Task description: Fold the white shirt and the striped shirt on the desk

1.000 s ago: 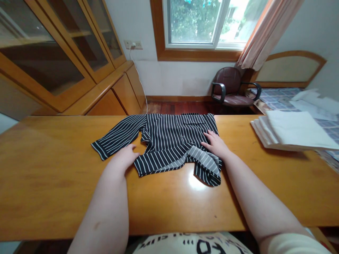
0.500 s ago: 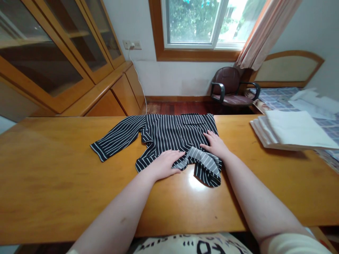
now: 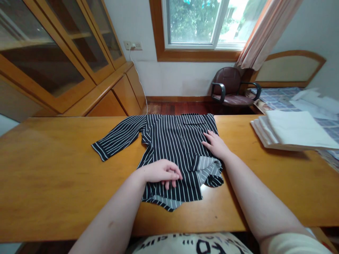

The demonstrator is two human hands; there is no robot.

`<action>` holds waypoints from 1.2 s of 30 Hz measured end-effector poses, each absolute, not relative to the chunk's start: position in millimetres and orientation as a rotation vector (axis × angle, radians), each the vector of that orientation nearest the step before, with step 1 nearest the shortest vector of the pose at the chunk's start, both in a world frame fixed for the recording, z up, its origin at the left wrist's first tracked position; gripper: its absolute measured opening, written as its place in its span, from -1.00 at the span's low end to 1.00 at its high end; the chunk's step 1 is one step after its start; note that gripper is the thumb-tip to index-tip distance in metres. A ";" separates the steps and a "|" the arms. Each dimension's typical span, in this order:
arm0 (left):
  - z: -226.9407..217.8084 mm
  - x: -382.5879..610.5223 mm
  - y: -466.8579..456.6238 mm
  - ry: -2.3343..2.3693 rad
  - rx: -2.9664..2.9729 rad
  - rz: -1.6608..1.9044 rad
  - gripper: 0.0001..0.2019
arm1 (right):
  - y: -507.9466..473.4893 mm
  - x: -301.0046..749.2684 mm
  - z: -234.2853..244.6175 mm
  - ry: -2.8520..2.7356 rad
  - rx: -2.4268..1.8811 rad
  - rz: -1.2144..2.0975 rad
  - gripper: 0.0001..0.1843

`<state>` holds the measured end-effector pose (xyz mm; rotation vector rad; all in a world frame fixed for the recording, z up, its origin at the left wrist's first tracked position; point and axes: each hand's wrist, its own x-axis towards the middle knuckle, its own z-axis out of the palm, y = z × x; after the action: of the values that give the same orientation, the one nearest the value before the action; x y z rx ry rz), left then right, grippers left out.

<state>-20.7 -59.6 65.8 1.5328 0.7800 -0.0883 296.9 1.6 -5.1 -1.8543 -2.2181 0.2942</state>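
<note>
Wooden table (image 3: 66, 197) fills the lower half of the frame, its near edge just beyond our printed top (image 3: 190, 243) at the bottom. Nearest on it, low in the centre, lies the hem (image 3: 171, 207) of our striped shirt (image 3: 169, 141), a bit of grey underside showing at its tip. Half a second ago that lower front was folded up under our left hand (image 3: 162, 172); now it has come down towards us, so more of the front lies open. Our left hand is over it, fingers loosely bent and partly apart, with no cloth visibly pinched; whether the fingertips touch the cloth, we cannot tell. To the right, one corner (image 3: 208, 164) is still turned over, so we judge the spreading only partly done. Our right hand (image 3: 215, 144) rests on the shirt's right side as before, fingers spread and gripping nothing. Further up, the sleeve (image 3: 119, 137) reaches out to the left, and the body runs to the table's far edge. White stack (image 3: 293, 128) sits at right; beyond come a chair (image 3: 230, 84), a cabinet (image 3: 103, 91) at upper left and a window (image 3: 196, 24) at top.
</note>
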 end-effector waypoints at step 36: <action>42.1 -2.6 -52.9 0.891 2.450 -0.239 -0.24 | -29.9 285.7 58.6 -0.431 -1.277 1.866 -0.87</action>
<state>-2.6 -52.9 42.1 2.4497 0.8913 -0.2393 285.7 -29.9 58.6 -1.2772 -0.4308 1.8663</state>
